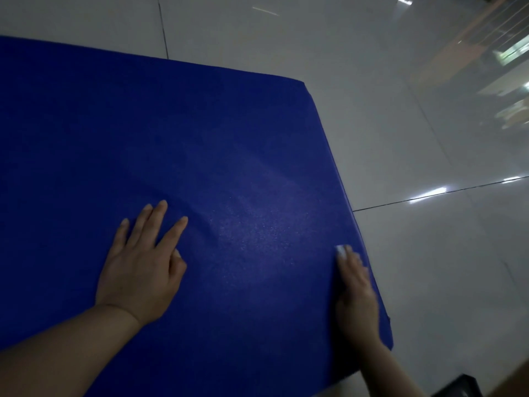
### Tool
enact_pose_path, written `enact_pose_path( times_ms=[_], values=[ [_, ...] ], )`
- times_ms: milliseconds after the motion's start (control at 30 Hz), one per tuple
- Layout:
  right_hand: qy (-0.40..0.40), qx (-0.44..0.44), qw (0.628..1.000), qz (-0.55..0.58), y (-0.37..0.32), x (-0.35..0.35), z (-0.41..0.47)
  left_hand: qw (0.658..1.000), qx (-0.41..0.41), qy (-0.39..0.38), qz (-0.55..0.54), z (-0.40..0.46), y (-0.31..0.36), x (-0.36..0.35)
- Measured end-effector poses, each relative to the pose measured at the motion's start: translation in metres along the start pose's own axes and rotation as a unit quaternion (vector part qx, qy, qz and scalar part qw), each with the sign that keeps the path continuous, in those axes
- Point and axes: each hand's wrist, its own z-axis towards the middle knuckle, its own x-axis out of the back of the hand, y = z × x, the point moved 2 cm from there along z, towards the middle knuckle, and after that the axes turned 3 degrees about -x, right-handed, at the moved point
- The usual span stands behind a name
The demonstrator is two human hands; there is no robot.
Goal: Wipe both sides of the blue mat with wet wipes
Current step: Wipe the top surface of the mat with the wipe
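The blue mat (200, 133) lay on the tiled floor (400, 110), its left and near parts cut off by the frame. The left hand (140, 270) pressed flat, fingers spread. The blurred right hand (356, 293) lay beside the mat's right edge, a pale wet wipe (341, 250) barely showing under its straight fingers.

A glossy floor (415, 124) of large pale tiles with thin dark joints carries everything. The blue mat (171, 138) lies flat on it, filling the view from the centre out to nine o'clock, its rounded corner toward one o'clock. A dark object (455, 386), too cropped to identify, sits at five o'clock.
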Motion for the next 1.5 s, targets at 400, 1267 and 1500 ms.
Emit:
enact_pose_path(
  times_ms=[400, 1267, 1500],
  values=[
    [-0.016, -0.084, 0.996, -0.006, 0.008, 0.003, 0.007, 0.998, 0.017, 0.010, -0.060, -0.084, 0.024, 0.000],
    [-0.005, -0.045, 0.999, 0.023, 0.049, 0.023, -0.052, 1.000, 0.014, -0.008, -0.020, -0.097, 0.029, -0.010],
    [-0.032, 0.086, 0.995, 0.030, 0.030, 0.008, -0.071, 1.000, 0.011, -0.009, -0.016, -0.097, 0.028, -0.011]
  ],
)
